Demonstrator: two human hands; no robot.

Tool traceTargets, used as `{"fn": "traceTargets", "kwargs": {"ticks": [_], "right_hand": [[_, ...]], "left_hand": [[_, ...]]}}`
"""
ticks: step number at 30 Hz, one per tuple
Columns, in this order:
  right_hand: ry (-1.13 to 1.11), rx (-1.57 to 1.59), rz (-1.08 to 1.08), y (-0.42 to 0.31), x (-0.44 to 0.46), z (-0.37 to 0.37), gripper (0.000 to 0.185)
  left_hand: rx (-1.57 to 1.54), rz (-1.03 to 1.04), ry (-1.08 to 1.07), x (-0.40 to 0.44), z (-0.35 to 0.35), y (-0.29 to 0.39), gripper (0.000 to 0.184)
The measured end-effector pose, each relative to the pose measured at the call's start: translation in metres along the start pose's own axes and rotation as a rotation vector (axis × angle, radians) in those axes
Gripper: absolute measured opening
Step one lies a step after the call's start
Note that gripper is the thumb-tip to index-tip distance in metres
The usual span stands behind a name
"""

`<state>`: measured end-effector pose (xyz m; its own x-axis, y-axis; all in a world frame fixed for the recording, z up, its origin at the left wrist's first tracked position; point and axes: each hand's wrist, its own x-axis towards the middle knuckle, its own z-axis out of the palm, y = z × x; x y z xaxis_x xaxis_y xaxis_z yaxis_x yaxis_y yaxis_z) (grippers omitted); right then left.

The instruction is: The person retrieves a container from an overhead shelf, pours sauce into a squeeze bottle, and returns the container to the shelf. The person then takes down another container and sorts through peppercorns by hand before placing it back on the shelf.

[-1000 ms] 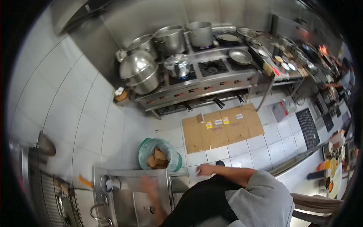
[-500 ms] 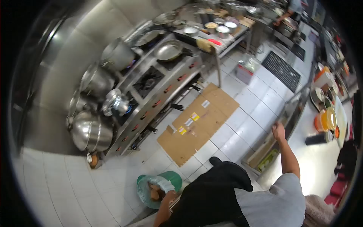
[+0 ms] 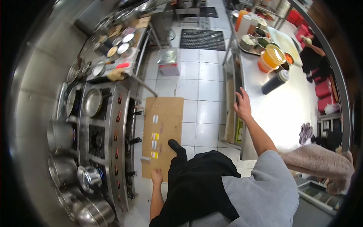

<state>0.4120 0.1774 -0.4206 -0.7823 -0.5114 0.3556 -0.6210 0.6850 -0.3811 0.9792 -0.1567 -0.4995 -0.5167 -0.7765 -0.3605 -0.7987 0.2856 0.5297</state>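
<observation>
My right hand [image 3: 243,105] is raised at the left edge of the steel counter [image 3: 276,113], its fingers apart and nothing in it. A dark squeeze bottle [image 3: 275,82] with a pale cap lies tilted on the counter to its right. Behind the bottle is a clear tub of orange sauce [image 3: 273,56]. My left hand [image 3: 156,176] hangs low on the left, fingers curled in and holding nothing that I can see. Beneath it the near end of a flat cardboard sheet [image 3: 168,125] covers the floor tiles.
Along the left runs a stove [image 3: 113,151] with big pots, a frying pan [image 3: 92,102] and a lit burner. A square tin [image 3: 169,62] and a black mat [image 3: 202,39] are on the floor ahead. A brown towel [image 3: 317,160] hangs at the right. Another person [image 3: 315,53] stands beyond the counter.
My view has turned right, along the aisle. My left hand has moved away from the lined green bin, which is out of view now. My right hand has opened its fingers beside the counter.
</observation>
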Motion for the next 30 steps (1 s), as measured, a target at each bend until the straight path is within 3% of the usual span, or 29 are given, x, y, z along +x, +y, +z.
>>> {"fn": "traceTargets", "kwargs": {"ticks": [3, 6, 7, 8, 9, 10, 11, 12, 14, 17, 22, 26, 30], "right_hand": [[0.237, -0.008, 0.255, 0.002, -0.001, -0.001, 0.057], [0.488, -0.009, 0.552, 0.023, -0.012, 0.016, 0.062], [0.581, 0.0, 0.622, 0.038, -0.013, 0.029, 0.065], [0.748, 0.327, 0.728, 0.05, -0.013, 0.039, 0.072], [0.727, 0.353, 0.883, 0.058, -0.013, 0.032, 0.08], [0.85, 0.462, 0.958, 0.075, -0.017, 0.035, 0.086], [0.809, 0.297, 1.112, 0.081, -0.017, 0.016, 0.093], [0.868, 0.295, 1.186, 0.09, -0.013, 0.001, 0.099], [0.898, 0.381, 1.093, 0.08, -0.001, -0.038, 0.108], [0.904, 0.335, 0.985, 0.069, 0.026, -0.075, 0.117], [0.991, 0.328, 0.887, 0.114, 0.048, -0.053, 0.117], [1.009, 0.43, 0.849, 0.095, 0.074, -0.068, 0.103], [0.97, 0.467, 0.843, 0.095, 0.082, -0.084, 0.083]], "left_hand": [[0.033, -0.078, -0.189, 0.069, -0.015, 0.005, 0.045], [-0.048, 0.107, -0.089, 0.119, 0.01, -0.013, 0.05], [-0.017, 0.191, -0.109, 0.119, -0.006, 0.021, 0.052], [-0.022, 0.139, -0.168, 0.126, -0.011, 0.033, 0.054], [-0.023, 0.086, -0.226, 0.133, -0.015, 0.043, 0.056], [0.144, 0.04, -0.228, 0.169, 0.007, 0.015, 0.059], [-0.005, 0.104, -0.246, 0.194, 0.024, 0.001, 0.061], [0.054, 0.082, -0.402, 0.21, 0.015, 0.02, 0.056], [0.159, 0.174, -0.578, 0.235, -0.001, 0.064, 0.046], [0.176, 0.102, -0.835, 0.296, -0.001, 0.136, 0.037], [0.242, 0.48, -0.941, 0.376, 0.042, 0.326, 0.035], [0.197, 0.931, -0.743, 0.347, 0.074, 0.511, 0.037], [0.036, 1.318, -0.692, 0.247, 0.07, 0.663, 0.067]]}}
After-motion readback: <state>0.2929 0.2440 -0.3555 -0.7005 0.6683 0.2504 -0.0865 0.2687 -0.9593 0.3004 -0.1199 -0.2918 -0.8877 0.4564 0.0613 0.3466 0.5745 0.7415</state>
